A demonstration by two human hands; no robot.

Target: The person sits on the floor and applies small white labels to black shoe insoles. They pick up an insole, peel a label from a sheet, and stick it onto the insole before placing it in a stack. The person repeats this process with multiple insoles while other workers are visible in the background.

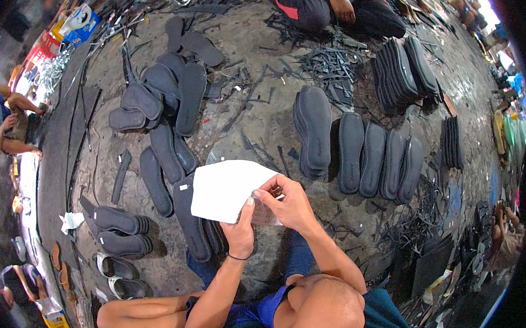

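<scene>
A blank white sheet (228, 186) is held up in front of me, over the floor. My left hand (240, 232) grips its lower edge, thumb uppermost. At the sheet's right edge my right hand (289, 203) is closed in a pinch, its fingertips close to my left thumb. A clear, shiny strip shows below the sheet by the right hand. Just left of the sheet and partly under it lies a stack of black insoles (192, 232); its top one carries a small white label. Whatever lies directly beneath the sheet is hidden.
Loose black insoles (171, 87) lie in a heap at far left. More stacks (314, 131) stand in a row to the right, taller piles (397, 76) behind. Labelled insoles (122, 221) and sandals (118, 268) are at near left. Black scraps litter the floor; other people sit around the edges.
</scene>
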